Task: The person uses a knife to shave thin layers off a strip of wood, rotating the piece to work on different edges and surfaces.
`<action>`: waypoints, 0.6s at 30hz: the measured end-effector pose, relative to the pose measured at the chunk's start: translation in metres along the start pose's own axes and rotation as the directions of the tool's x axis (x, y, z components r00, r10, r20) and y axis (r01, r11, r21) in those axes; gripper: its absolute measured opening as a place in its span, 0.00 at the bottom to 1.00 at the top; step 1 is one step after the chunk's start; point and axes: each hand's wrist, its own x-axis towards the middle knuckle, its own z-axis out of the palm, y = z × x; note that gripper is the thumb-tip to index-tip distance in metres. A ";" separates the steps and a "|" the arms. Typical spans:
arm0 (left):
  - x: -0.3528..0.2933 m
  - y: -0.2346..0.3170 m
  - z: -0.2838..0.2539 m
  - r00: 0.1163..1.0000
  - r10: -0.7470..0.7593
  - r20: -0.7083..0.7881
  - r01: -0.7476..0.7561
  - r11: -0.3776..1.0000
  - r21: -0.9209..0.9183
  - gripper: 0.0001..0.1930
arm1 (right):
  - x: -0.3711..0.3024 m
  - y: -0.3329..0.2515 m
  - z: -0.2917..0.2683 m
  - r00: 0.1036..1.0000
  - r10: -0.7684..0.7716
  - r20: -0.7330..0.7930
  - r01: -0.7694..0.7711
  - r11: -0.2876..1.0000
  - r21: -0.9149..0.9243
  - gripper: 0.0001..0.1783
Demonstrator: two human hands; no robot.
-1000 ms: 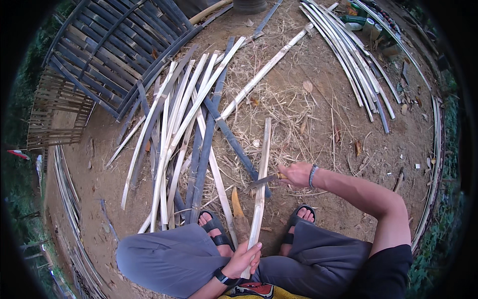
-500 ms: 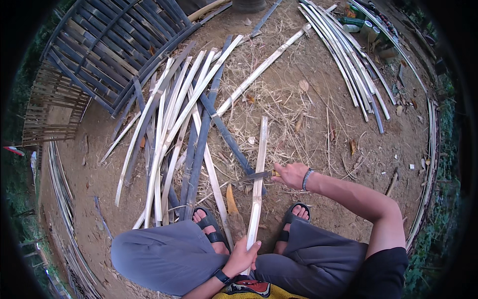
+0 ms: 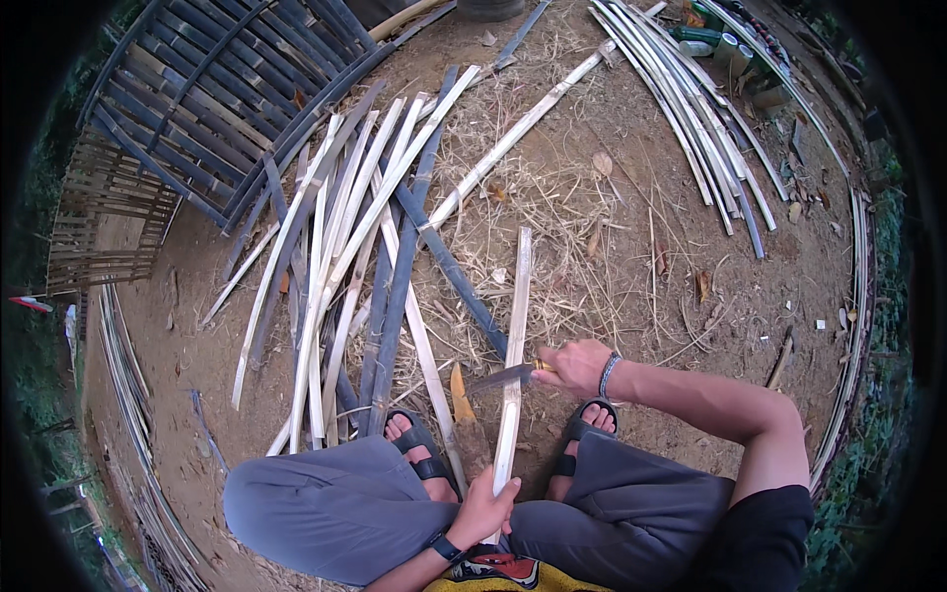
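Note:
My left hand (image 3: 483, 511) is wrapped round the near end of a pale bamboo strip (image 3: 514, 326), which points away from me between my knees. My right hand (image 3: 575, 367) grips the yellowish handle of a knife (image 3: 501, 379). Its dark blade lies across the strip at about mid-length, with the tip pointing left. A dark bamboo slat (image 3: 459, 281) on the ground runs behind the strip. Most of the knife handle is hidden by my right fingers.
A pile of pale and dark bamboo strips (image 3: 340, 232) lies on the left, beside a slatted bamboo frame (image 3: 222, 89). More strips (image 3: 691, 109) are bundled at the far right. Shavings (image 3: 572, 232) litter the dirt. My sandalled feet (image 3: 426, 459) flank the strip.
My right hand and the knife have come nearer to me along the strip, by a short way. My left hand keeps its hold on the near end.

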 end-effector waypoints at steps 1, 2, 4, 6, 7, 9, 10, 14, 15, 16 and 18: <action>0.001 -0.002 0.002 1.000 0.006 -0.005 -0.006 1.000 0.014 0.10 | 0.002 0.006 -0.007 1.000 0.028 0.007 -0.027 0.998 -0.052 0.29; 0.003 -0.003 0.003 1.000 -0.003 0.000 0.003 1.000 0.013 0.10 | 0.003 0.010 -0.006 0.998 0.061 -0.025 -0.061 0.998 -0.020 0.29; 0.004 -0.002 0.000 1.000 -0.025 0.007 0.025 1.000 0.015 0.10 | 0.005 0.015 -0.002 0.988 0.129 -0.086 -0.125 0.991 0.053 0.30; 0.001 -0.001 0.001 1.000 -0.007 -0.003 0.007 1.000 -0.028 0.11 | -0.003 0.001 0.004 0.992 0.114 -0.056 -0.109 0.991 0.072 0.30; -0.001 -0.001 0.000 1.000 0.003 -0.015 -0.004 0.999 -0.050 0.11 | -0.006 -0.009 0.000 0.996 0.085 -0.021 -0.083 0.995 0.057 0.30; -0.001 -0.001 -0.002 1.000 0.014 -0.012 -0.014 0.999 -0.035 0.11 | -0.004 -0.010 -0.004 0.998 0.058 0.017 -0.059 0.998 0.028 0.30; 0.000 -0.001 0.001 1.000 0.017 0.002 -0.017 0.999 -0.030 0.11 | -0.001 0.000 -0.007 0.994 0.108 0.010 -0.108 0.994 0.026 0.30; 0.001 0.005 0.002 1.000 0.001 0.009 -0.001 1.000 -0.019 0.11 | 0.011 0.022 -0.011 0.990 0.133 -0.043 -0.133 0.991 0.012 0.31; 0.001 0.006 -0.001 1.000 -0.003 0.011 0.003 1.000 -0.029 0.11 | 0.009 0.012 -0.010 0.993 0.117 -0.033 -0.116 0.993 0.023 0.31; 0.000 0.006 -0.002 1.000 -0.009 0.015 0.010 0.999 -0.040 0.11 | 0.006 0.004 -0.006 0.995 0.102 -0.022 -0.101 0.994 0.034 0.31; -0.002 0.003 0.002 1.000 -0.018 0.002 0.018 0.999 -0.034 0.10 | 0.004 0.004 0.004 0.997 0.051 -0.056 -0.049 0.998 0.034 0.32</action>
